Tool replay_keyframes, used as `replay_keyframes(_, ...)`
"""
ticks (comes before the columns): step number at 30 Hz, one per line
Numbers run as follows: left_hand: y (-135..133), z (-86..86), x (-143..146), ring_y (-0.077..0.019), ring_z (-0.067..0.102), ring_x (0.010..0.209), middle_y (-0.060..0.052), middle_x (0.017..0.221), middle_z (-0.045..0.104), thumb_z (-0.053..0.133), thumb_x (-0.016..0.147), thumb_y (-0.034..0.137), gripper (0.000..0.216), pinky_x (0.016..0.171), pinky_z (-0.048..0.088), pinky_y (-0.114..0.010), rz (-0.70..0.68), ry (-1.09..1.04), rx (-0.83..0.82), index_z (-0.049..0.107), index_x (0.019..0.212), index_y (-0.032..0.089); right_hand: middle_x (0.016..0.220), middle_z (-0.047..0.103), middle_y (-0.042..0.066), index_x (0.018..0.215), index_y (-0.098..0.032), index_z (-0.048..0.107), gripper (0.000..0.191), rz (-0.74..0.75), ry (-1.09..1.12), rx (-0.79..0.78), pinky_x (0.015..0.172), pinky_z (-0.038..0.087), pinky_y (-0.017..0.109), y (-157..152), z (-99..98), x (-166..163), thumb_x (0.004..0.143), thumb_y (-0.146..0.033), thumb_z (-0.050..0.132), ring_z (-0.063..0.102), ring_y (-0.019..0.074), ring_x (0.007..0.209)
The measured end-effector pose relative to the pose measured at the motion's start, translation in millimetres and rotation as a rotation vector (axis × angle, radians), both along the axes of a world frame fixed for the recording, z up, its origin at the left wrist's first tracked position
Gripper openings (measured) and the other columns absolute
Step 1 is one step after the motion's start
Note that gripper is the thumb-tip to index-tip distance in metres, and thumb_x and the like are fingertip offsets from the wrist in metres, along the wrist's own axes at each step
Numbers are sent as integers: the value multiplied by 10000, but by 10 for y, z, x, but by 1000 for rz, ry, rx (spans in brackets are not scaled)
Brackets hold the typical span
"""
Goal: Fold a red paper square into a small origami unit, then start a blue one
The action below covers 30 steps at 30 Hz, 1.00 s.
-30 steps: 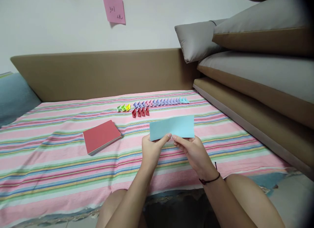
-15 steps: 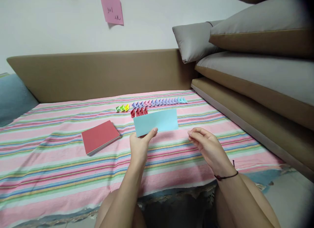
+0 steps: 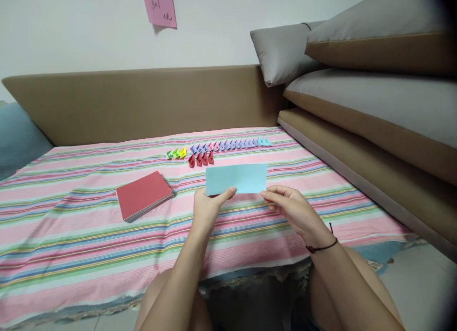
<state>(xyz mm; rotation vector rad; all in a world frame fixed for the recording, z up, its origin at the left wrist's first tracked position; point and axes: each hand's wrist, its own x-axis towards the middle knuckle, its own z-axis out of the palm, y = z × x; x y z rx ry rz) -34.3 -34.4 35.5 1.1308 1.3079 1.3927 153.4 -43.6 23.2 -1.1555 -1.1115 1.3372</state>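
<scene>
A light blue folded paper strip (image 3: 236, 178) is held above the striped cloth (image 3: 71, 255). My left hand (image 3: 209, 209) pinches its lower left corner between thumb and fingers. My right hand (image 3: 291, 209) has its fingertips closed on the strip's lower right corner; a dark cord circles that wrist. Behind the strip sits a row of several small folded paper pieces (image 3: 228, 144) in green, yellow, purple, pink and blue, with red ones (image 3: 200, 160) in front of it.
A stack of red paper sheets (image 3: 143, 195) lies left of my hands. A brown padded back (image 3: 143, 102) runs behind the cloth. Grey and brown cushions (image 3: 371, 83) pile up on the right. A pink note (image 3: 159, 6) hangs on the wall.
My right hand let go of the blue strip half a second ago, then came back and took its right corner. My left hand swung the strip left and back toward the middle.
</scene>
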Motion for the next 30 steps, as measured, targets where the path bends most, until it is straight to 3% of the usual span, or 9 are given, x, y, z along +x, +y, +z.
replay_keyframes(7,86,-80,-150,-196,638,689,-55,690,704,794,558,343,277,668,492,-296,-15,-3,30,715,717,131,690,600,29,722,-146,661,285,-140,-69,42,548,435,235,-6,-59,233,656,-412,737,537,125,631)
replay_keyframes(10,92,-102,-110,-191,627,647,-45,651,689,791,552,332,245,636,488,-289,-173,16,-17,706,672,136,984,662,69,942,-192,666,340,-180,-148,184,742,489,304,28,17,225,680,-399,725,600,191,905)
replay_keyframes(12,79,-109,-46,-197,632,665,-46,671,694,778,568,333,221,656,495,-300,-338,-1,-52,710,666,148,1145,631,63,1058,-238,636,462,-84,-179,237,833,484,345,80,86,171,628,-342,769,578,216,1038)
replay_keyframes(15,59,-124,35,-198,642,720,-47,730,705,767,588,334,209,716,498,-310,-537,-54,-91,714,696,163,1000,691,55,1004,-209,652,437,229,-152,143,746,515,341,185,138,66,595,-294,783,645,210,880)
replay_keyframes(17,65,-148,55,-169,629,676,-35,710,694,776,578,323,223,676,487,-280,-508,-87,-100,707,720,166,897,708,54,928,-171,668,330,304,-140,94,665,513,320,250,113,8,639,-310,746,653,194,762)
replay_keyframes(21,117,-229,40,-100,518,510,7,543,594,753,607,327,201,535,410,-222,-341,-61,-45,654,627,153,806,704,44,840,-149,669,259,253,-126,74,599,484,285,311,-23,-63,678,-345,717,635,170,681)
replay_keyframes(24,143,-277,25,-96,476,493,19,510,536,704,657,321,218,516,374,-221,-371,3,-7,596,570,153,790,698,48,860,-152,651,293,203,-77,46,580,482,295,310,-96,-91,684,-378,713,631,175,658)
replay_keyframes(28,116,-265,39,-117,491,545,8,575,567,601,749,314,179,532,352,-228,-371,266,95,635,659,162,973,687,67,1035,-184,639,410,126,-204,251,701,482,311,312,-95,-91,658,-308,739,630,204,848)
replay_keyframes(30,89,-241,55,-131,518,596,-4,635,609,542,796,301,194,554,355,-231,-360,431,162,669,731,170,967,686,57,989,-186,667,325,159,-328,341,741,464,307,316,-79,-79,685,-292,711,618,207,882)
